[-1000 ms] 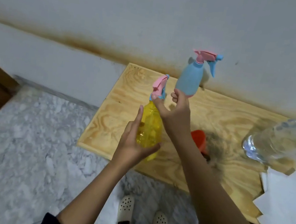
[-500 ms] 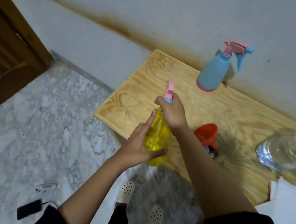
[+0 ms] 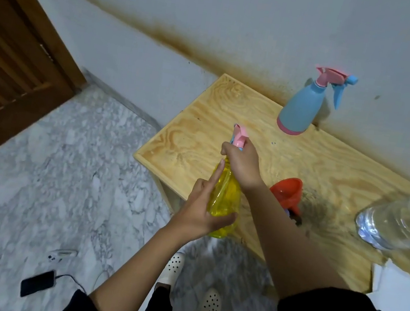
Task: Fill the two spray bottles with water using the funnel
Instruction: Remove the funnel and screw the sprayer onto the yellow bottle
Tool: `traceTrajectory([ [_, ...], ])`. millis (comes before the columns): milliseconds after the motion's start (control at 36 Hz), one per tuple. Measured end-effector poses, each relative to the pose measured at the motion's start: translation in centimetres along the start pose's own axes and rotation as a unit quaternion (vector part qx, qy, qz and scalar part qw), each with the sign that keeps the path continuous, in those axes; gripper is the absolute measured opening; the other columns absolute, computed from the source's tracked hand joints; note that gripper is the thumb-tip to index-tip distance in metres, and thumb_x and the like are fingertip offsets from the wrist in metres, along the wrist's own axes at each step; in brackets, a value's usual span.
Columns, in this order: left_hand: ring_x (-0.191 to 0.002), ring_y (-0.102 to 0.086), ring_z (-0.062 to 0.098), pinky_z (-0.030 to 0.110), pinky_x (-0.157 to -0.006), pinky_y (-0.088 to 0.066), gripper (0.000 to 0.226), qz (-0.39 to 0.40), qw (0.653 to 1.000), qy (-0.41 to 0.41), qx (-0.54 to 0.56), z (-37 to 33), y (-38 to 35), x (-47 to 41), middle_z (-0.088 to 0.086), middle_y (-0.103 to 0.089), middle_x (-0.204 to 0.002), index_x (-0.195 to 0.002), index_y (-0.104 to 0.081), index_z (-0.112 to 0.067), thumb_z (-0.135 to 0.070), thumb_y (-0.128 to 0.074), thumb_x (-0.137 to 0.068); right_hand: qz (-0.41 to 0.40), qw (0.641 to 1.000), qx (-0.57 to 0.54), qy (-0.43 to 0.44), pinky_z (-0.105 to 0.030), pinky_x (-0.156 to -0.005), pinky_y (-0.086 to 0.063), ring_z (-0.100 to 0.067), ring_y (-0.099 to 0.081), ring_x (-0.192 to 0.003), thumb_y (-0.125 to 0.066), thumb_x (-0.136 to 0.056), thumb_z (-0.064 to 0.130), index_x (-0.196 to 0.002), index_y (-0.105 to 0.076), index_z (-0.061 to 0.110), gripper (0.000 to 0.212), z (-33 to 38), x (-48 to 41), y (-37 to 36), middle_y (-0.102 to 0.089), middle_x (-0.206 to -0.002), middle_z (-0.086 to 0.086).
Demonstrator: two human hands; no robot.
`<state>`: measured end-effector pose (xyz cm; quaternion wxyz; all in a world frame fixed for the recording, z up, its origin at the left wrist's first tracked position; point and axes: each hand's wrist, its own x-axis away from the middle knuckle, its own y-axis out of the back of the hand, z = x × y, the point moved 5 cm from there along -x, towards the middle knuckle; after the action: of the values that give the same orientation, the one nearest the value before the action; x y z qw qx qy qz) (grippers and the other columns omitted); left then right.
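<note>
I hold a yellow see-through spray bottle (image 3: pixel 226 199) upright over the near left edge of the wooden table (image 3: pixel 195 143). My left hand (image 3: pixel 201 208) wraps its body, forefinger stretched up along the side. My right hand (image 3: pixel 241 162) grips the neck just under the pink spray head (image 3: pixel 239 137). A blue spray bottle (image 3: pixel 301 108) with a pink base and pink-and-blue head stands at the back by the wall. The red funnel (image 3: pixel 287 194) lies on the table just right of my right forearm. A large clear water bottle (image 3: pixel 399 224) lies at the right edge.
The table stands against a stained white wall. A marble floor (image 3: pixel 48 171) spreads to the left, with a phone on a cable (image 3: pixel 37 286) and a small white object lying on it. A brown wooden door (image 3: pixel 6 62) is at far left. White paper sits at the right edge.
The view has swung left and down. The yellow bottle has come toward me, to the table's near left edge, with both hands still on it. The blue bottle stayed put.
</note>
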<state>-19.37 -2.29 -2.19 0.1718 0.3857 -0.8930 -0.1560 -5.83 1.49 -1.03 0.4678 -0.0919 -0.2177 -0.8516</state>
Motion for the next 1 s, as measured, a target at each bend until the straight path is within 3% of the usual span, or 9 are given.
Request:
traceTrajectory([
  [111, -0.1, -0.048, 0.012, 0.03, -0.087, -0.044, 0.104, -0.001, 1.0, 0.001, 0.01, -0.1, -0.3, -0.1, 0.003, -0.043, -0.111, -0.139, 0.006, -0.061, -0.042, -0.074, -0.076, 0.01, 1.0, 0.006, 0.007, -0.037, -0.065, -0.041, -0.014, -0.048, -0.061, -0.055, -0.058, 0.034, -0.077, -0.056, 0.017, 0.026, 0.1, -0.1, 0.0, -0.052, -0.068, 0.008],
  [194, -0.1, -0.046, 0.005, 0.018, -0.085, -0.04, 0.103, -0.002, 1.0, 0.001, 0.022, 0.1, -0.5, -0.1, 0.002, -0.043, -0.114, -0.14, 0.005, -0.06, -0.04, -0.075, -0.077, 0.007, 1.0, 0.005, 0.004, -0.046, -0.077, -0.048, -0.019, -0.057, -0.077, -0.056, -0.054, 0.037, -0.089, -0.055, 0.015, 0.041, 0.1, -0.3, 0.1, -0.058, -0.089, 0.012],
  [250, -0.098, -0.044, 0.003, 0.011, -0.083, -0.037, 0.104, -0.002, 1.0, 0.003, 0.025, 0.2, -0.6, -0.1, 0.002, -0.043, -0.115, -0.14, 0.005, -0.06, -0.04, -0.075, -0.077, 0.006, 1.0, 0.006, 0.002, -0.048, -0.082, -0.048, -0.021, -0.059, -0.085, -0.056, -0.056, 0.035, -0.091, -0.052, 0.017, 0.04, 0.0, -0.3, 0.2, -0.053, -0.087, 0.017],
  [444, -0.098, -0.042, -0.008, 0.01, -0.08, -0.036, 0.104, -0.006, 1.0, 0.005, 0.03, 0.3, -0.8, -0.1, 0.001, -0.042, -0.115, -0.141, 0.004, -0.059, -0.039, -0.075, -0.077, 0.03, 0.999, 0.01, 0.005, -0.039, -0.073, -0.044, -0.013, -0.051, -0.067, -0.055, -0.057, 0.035, -0.096, -0.059, 0.016, 0.043, -0.2, -0.3, 0.0, -0.052, -0.073, 0.009],
  [556, -0.099, -0.039, -0.016, 0.0, -0.079, -0.033, 0.104, -0.011, 1.0, 0.001, 0.029, 0.6, -0.9, 0.1, 0.0, -0.042, -0.116, -0.141, 0.003, -0.059, -0.038, -0.076, -0.076, 0.017, 1.0, 0.001, 0.009, -0.047, -0.079, -0.049, -0.017, -0.053, -0.075, -0.056, -0.059, 0.032, -0.097, -0.052, 0.017, 0.041, -0.3, -0.2, 0.1, -0.051, -0.081, 0.007],
  [667, -0.095, -0.038, -0.022, -0.001, -0.08, -0.033, 0.104, -0.01, 0.999, -0.009, 0.032, 0.6, -0.9, 0.3, 0.001, -0.041, -0.119, -0.142, 0.002, -0.057, -0.037, -0.076, -0.077, 0.021, 1.0, 0.008, 0.02, -0.048, -0.081, -0.049, -0.016, -0.053, -0.077, -0.056, -0.057, 0.035, -0.103, -0.053, 0.016, 0.049, -0.2, 0.0, 0.2, -0.052, -0.084, 0.008],
  [778, -0.104, -0.035, -0.024, -0.003, -0.082, -0.03, 0.103, -0.017, 0.999, -0.023, 0.036, 0.5, -0.6, 0.2, -0.003, -0.041, -0.123, -0.143, 0.0, -0.055, -0.037, -0.077, -0.076, 0.055, 0.998, 0.005, 0.03, -0.04, -0.085, -0.047, -0.011, -0.054, -0.083, -0.062, -0.073, 0.031, -0.114, -0.053, 0.016, 0.045, 0.2, 0.2, 0.3, -0.053, -0.095, 0.007],
  [889, -0.11, -0.039, -0.014, 0.001, -0.086, -0.033, 0.103, -0.035, 0.998, -0.039, 0.027, 0.1, 0.1, -0.4, -0.009, -0.043, -0.12, -0.141, 0.0, -0.059, -0.04, -0.077, -0.075, 0.107, 0.994, 0.003, 0.038, -0.029, -0.074, -0.042, -0.01, -0.052, -0.084, -0.056, -0.089, 0.041, -0.115, -0.05, 0.015, 0.037, 0.8, 0.7, 1.1, -0.052, -0.093, 0.006],
  [1000, -0.121, -0.041, 0.001, 0.015, -0.099, -0.036, 0.103, -0.033, 0.997, -0.07, 0.025, -1.6, 0.8, -1.6, -0.018, -0.04, -0.131, -0.138, 0.0, -0.063, -0.046, -0.076, -0.072, 0.163, 0.985, -0.004, 0.053, -0.045, -0.105, -0.038, -0.018, -0.051, -0.119, -0.057, -0.076, 0.063, -0.104, -0.057, 0.035, 0.039, 1.4, 1.7, 2.4, -0.038, -0.118, 0.005],
])
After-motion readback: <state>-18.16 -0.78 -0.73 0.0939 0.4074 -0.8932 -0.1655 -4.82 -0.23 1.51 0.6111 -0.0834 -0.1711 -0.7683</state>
